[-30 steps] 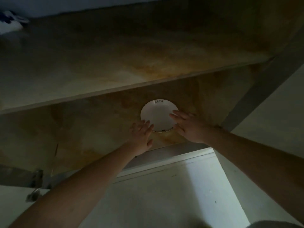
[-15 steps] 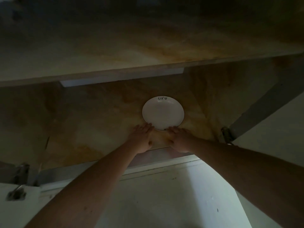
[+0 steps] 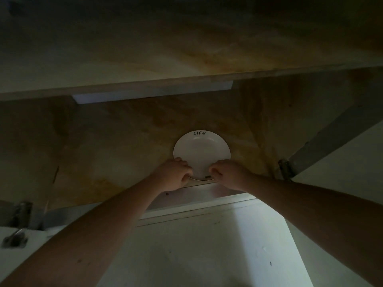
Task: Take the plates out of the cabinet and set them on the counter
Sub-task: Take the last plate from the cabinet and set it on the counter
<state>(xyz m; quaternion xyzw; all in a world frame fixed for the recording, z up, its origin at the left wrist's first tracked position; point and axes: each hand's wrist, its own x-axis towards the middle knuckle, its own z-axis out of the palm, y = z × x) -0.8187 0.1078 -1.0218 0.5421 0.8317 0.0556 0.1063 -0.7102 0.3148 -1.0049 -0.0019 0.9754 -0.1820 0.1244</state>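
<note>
A round white plate (image 3: 202,153) with the word "life" written near its far rim lies on the brown lower shelf (image 3: 116,146) of the dim cabinet, close to the shelf's front edge. My left hand (image 3: 173,176) curls over the plate's near left rim. My right hand (image 3: 227,172) curls over the near right rim. Both sets of fingers are bent onto the rim, and the plate's near edge sticks out slightly past the shelf front. Whether more plates lie under it is hidden.
An upper shelf (image 3: 145,59) spans the cabinet above the plate. Metal hinges sit at the right (image 3: 286,169) and the lower left (image 3: 17,224). The open white door (image 3: 342,152) angles off to the right. A white cabinet front (image 3: 207,245) lies below my arms.
Both hands came down from the plate's face to its near rim and closed on it. The plate has slid a little toward the shelf's front edge.
</note>
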